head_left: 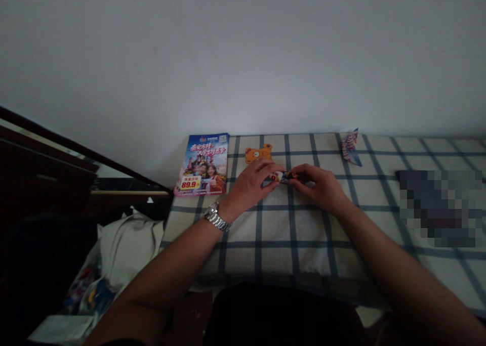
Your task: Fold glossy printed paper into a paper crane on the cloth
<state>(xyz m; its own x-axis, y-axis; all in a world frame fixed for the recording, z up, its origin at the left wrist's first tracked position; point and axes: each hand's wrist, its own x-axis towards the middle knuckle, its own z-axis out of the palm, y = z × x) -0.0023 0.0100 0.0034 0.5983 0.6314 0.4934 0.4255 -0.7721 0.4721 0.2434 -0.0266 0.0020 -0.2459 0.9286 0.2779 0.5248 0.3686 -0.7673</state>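
Observation:
Between both hands is a small piece with colourful print (284, 177), which looks like tightly folded paper; most of it is covered by fingers. My left hand (248, 185), with a metal watch on its wrist, pinches the left end. The right end is pinched by my right hand (323, 188). Just beyond my left fingers lies an orange bear-shaped piece (258, 153), flat on the checked cloth (275, 224). A printed leaflet (205, 165) with a castle picture and a "89.9" label lies left of my left hand.
A crumpled or folded printed paper (350, 147) stands near the wall at the right. Farther right is a blurred-out dark object (436, 207). A white wall (266, 57) rises behind the cloth. White bags (129, 245) and a dark wooden rail (76, 151) are at the left.

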